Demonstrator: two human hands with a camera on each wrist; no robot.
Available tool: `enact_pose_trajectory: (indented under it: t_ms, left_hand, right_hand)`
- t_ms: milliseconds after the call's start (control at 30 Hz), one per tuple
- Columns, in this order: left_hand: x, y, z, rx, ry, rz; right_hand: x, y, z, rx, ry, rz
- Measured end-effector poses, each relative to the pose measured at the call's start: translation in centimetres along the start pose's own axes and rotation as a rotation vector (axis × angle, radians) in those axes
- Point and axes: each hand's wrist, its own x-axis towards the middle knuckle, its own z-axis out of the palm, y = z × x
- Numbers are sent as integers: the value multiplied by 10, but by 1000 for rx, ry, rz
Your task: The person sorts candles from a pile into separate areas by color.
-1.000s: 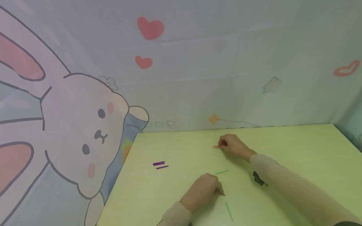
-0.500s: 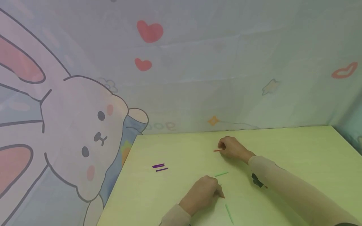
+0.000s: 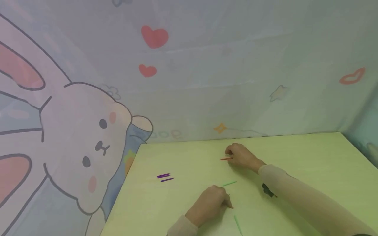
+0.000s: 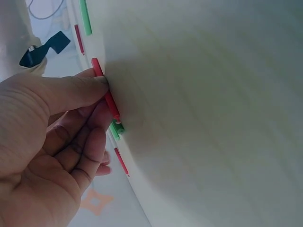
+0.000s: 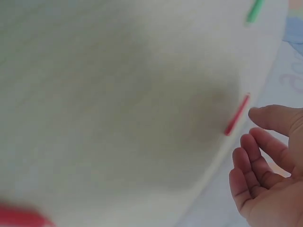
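Thumb and fingertips of my left hand [image 3: 209, 204] pinch a red crayon [image 4: 108, 93] just above the table. Two green crayons [image 4: 117, 127] show under its tip in the left wrist view, partly behind the fingers. My right hand [image 3: 241, 156], farther back on the table, has its thumb and fingers apart. Beside its thumb a second red crayon [image 5: 237, 115] lies on the table, not held. One green crayon [image 3: 229, 183] lies between the hands, and another green crayon [image 3: 237, 225] lies nearer the front.
Several purple crayons [image 3: 164, 177] lie at the left of the pale yellow table [image 3: 313, 157]. Under my right forearm is another red crayon [image 4: 79, 39]. A printed curtain [image 3: 192, 98] with a rabbit hangs behind the table's back edge.
The red crayon at my right hand has come down onto the table, and the right fingers have let it go. My left hand stays in place. The head view has tilted slightly.
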Motion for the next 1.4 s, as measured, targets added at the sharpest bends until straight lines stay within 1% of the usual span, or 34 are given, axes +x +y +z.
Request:
enact_pose_trajectory:
  t_ms: [100, 200, 300, 433, 633, 733, 933, 1067, 1167, 1267, 1400]
  left_hand:
    - [-3, 0, 0, 4, 4, 0]
    - [-4, -1, 1, -2, 6, -6]
    - [-3, -1, 1, -13, 1, -14]
    - [-2, -1, 0, -22, -10, -19]
    - [-3, -1, 0, -34, -8, -21]
    - [-3, -1, 2, -41, 1, -7]
    - [-4, -1, 4, -36, 16, 18]
    - [-4, 0, 4, -36, 24, 18]
    - [-3, 0, 4, -38, 34, 22]
    - [-2, -1, 5, -37, 38, 21]
    - [-1, 0, 2, -50, 20, 7]
  right_hand:
    - [-3, -10, -9, -18, 41, -5]
    - [-7, -24, -23, -20, 100, -4]
    - [-12, -39, -39, 1, 164, 5]
    - [-22, -55, -60, 37, 229, 40]
    - [-38, -64, -80, 42, 275, 62]
    - [-48, -67, -89, 41, 288, 70]
    - [-73, -71, -106, 43, 313, 128]
    - [-92, -71, -112, 33, 327, 163]
    - [-109, -68, -112, 32, 326, 186]
    - [-125, -60, -104, 41, 310, 202]
    - [-146, -47, -86, 56, 260, 243]
